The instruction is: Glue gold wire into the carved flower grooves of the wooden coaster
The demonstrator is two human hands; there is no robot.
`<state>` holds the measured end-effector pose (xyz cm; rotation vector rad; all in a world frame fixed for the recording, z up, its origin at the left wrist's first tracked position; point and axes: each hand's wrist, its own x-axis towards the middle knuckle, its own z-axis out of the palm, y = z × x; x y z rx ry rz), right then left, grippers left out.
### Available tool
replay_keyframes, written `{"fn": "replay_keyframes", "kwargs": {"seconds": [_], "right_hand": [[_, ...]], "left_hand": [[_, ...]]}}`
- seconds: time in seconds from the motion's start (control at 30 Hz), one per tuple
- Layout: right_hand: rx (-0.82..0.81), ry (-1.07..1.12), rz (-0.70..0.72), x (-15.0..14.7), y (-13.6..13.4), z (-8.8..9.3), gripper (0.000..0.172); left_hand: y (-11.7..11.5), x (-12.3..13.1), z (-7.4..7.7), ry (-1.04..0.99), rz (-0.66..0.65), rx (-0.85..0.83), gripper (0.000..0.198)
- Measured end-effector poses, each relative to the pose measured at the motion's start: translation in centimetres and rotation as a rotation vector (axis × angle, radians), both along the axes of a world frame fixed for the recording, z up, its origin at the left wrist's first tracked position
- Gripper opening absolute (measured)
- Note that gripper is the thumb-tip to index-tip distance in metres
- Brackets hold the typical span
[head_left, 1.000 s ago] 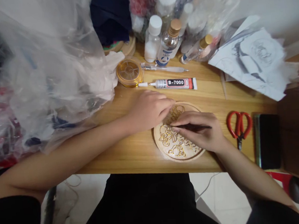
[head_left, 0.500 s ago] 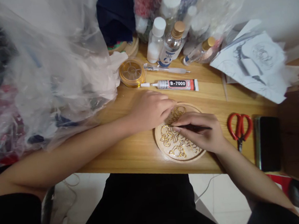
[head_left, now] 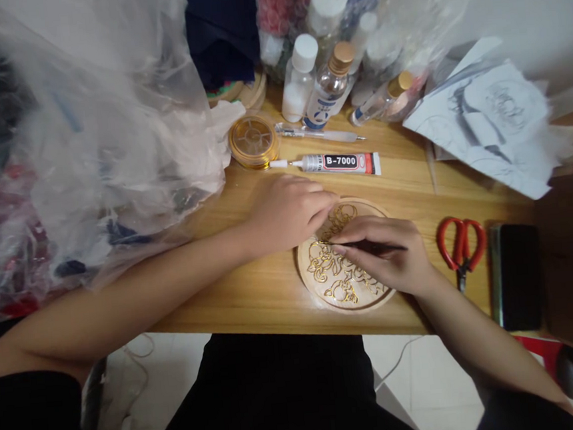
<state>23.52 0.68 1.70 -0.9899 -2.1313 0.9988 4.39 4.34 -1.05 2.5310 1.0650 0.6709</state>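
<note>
Virtually unchanged, suggesting steady fine work: gold-lined wooden disc [head_left: 316,283] on bench [head_left: 233,293], near side, right of centre, slim dark tool [head_left: 377,246] pinched in right hand [head_left: 393,252], left hand [head_left: 291,213] by its far-left edge, grip uncertain.

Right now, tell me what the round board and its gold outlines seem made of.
Round board: probably wood, smooth-looking, given its pale tan surface and rim. Gold outlines: perhaps shiny metal wire, as their thin, bright, glinting lines suggest; plastic is possible.

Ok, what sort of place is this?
Likely a cluttered hobby-craft desk: a B-7000 glue tube, a spool of gold wire and a gold-patterned round wooden board are on it.
</note>
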Motion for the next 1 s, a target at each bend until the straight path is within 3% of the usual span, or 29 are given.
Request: {"fn": "replay_keyframes", "kwargs": {"seconds": [1.0], "right_hand": [[-0.007,0.021,-0.017,0.09,-0.06,0.12,0.009]], "left_hand": [[0.00,0.00,-0.08,-0.007,0.000,0.005,0.026]]}}
